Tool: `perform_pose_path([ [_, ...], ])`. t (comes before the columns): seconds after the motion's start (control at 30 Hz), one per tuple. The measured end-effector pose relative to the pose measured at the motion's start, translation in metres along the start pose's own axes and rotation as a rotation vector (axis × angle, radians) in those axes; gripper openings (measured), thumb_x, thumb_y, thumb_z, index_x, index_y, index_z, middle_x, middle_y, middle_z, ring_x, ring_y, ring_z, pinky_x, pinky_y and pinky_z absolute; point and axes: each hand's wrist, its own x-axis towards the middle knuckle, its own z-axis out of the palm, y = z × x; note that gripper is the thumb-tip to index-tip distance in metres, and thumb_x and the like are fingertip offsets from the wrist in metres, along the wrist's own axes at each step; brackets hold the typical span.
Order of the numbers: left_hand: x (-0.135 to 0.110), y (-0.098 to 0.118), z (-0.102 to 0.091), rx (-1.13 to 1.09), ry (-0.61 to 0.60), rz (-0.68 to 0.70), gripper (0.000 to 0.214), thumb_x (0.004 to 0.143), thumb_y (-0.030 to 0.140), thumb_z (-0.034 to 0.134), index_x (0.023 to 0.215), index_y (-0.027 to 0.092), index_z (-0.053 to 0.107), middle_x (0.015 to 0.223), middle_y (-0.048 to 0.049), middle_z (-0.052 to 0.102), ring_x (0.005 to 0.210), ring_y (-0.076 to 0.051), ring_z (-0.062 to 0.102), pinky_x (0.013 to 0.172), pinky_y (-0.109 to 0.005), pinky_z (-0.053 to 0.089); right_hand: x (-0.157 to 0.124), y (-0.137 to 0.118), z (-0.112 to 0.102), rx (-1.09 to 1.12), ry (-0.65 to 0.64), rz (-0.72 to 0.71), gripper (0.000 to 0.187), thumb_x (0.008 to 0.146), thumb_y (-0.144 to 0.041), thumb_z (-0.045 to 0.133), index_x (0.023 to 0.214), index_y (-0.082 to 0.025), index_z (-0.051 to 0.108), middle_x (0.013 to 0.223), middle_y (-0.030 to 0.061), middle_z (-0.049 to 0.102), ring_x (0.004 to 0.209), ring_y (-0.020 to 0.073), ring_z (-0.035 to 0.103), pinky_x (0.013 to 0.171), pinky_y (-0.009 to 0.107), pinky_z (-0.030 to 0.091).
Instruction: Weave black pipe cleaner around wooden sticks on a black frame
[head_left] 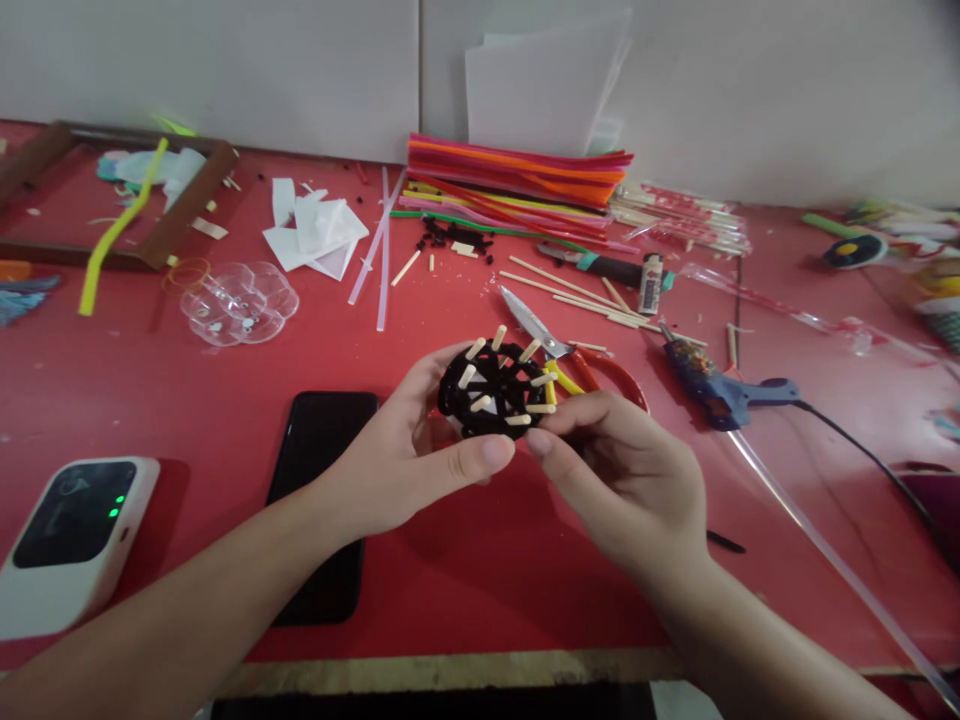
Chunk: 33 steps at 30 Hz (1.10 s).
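Note:
Both hands hold up a small round black woven piece [495, 390] with several pale wooden sticks poking out like spokes, just above the red table [480, 560]. My left hand [405, 450] cups it from the left and below, thumb pressed on its lower edge. My right hand [622, 480] pinches its right side with thumb and fingers. A yellow pipe cleaner [564, 380] trails from the piece toward the right.
Behind the piece lie scissors [540, 328] with red handles, a blue glue gun [712, 385] with its cord, loose sticks and a stack of coloured pipe cleaners [517, 185]. A black phone [322, 500] and a white device [71, 540] lie at the left, near a clear plastic tray [238, 302].

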Motion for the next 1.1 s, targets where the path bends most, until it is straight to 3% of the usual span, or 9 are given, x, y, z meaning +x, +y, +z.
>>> perform_pose_path([
  [0.13,0.0006,-0.0030,-0.0008,0.013,0.042,0.007,0.066,0.083,0.037,0.088,0.136,0.031,0.050,0.136,-0.0064,0.063,0.099,-0.016,0.070,0.073,-0.023,0.061,-0.0010,0.0027,0.0001,-0.062,-0.001,-0.073,0.007,0.091,-0.023,0.072,0.086,-0.023,0.067,0.071,-0.0032,0.065,0.058,0.0093,0.056,0.052,0.022,0.046],
  [0.33,-0.0005,-0.0060,-0.0026,-0.019,0.027,-0.004,0.060,0.087,0.033,0.084,0.136,0.033,0.051,0.127,-0.0037,0.064,0.089,-0.013,0.069,0.071,-0.023,0.064,-0.0018,0.0045,0.0004,-0.104,-0.005,-0.143,0.007,0.092,-0.020,0.071,0.089,-0.024,0.066,0.076,-0.0038,0.067,0.063,0.0085,0.060,0.057,0.021,0.049],
  [0.57,-0.0022,-0.0050,-0.0035,-0.030,0.006,0.028,0.056,0.088,0.025,0.081,0.136,0.035,0.053,0.130,-0.0035,0.064,0.096,-0.015,0.070,0.076,-0.024,0.064,-0.0029,0.0030,0.0000,-0.145,0.000,-0.163,0.008,0.092,-0.018,0.071,0.090,-0.023,0.066,0.077,-0.0031,0.069,0.064,0.0090,0.062,0.057,0.021,0.051],
  [0.8,-0.0016,-0.0047,-0.0044,-0.007,0.059,-0.015,0.061,0.086,0.029,0.081,0.138,0.035,0.050,0.127,-0.0033,0.063,0.077,-0.010,0.070,0.072,-0.028,0.067,-0.0025,0.0007,-0.0008,-0.171,-0.002,-0.183,0.007,0.092,-0.019,0.071,0.089,-0.023,0.065,0.076,-0.0030,0.067,0.062,0.0089,0.061,0.055,0.021,0.049],
  [1.1,-0.0001,-0.0038,-0.0033,0.001,0.071,-0.024,0.062,0.084,0.028,0.080,0.138,0.032,0.048,0.130,-0.0059,0.063,0.077,-0.011,0.072,0.071,-0.029,0.067,-0.0017,0.0001,-0.0006,-0.240,0.006,-0.231,0.009,0.092,-0.019,0.071,0.089,-0.024,0.063,0.076,-0.0038,0.067,0.061,0.0086,0.059,0.056,0.023,0.047],
])
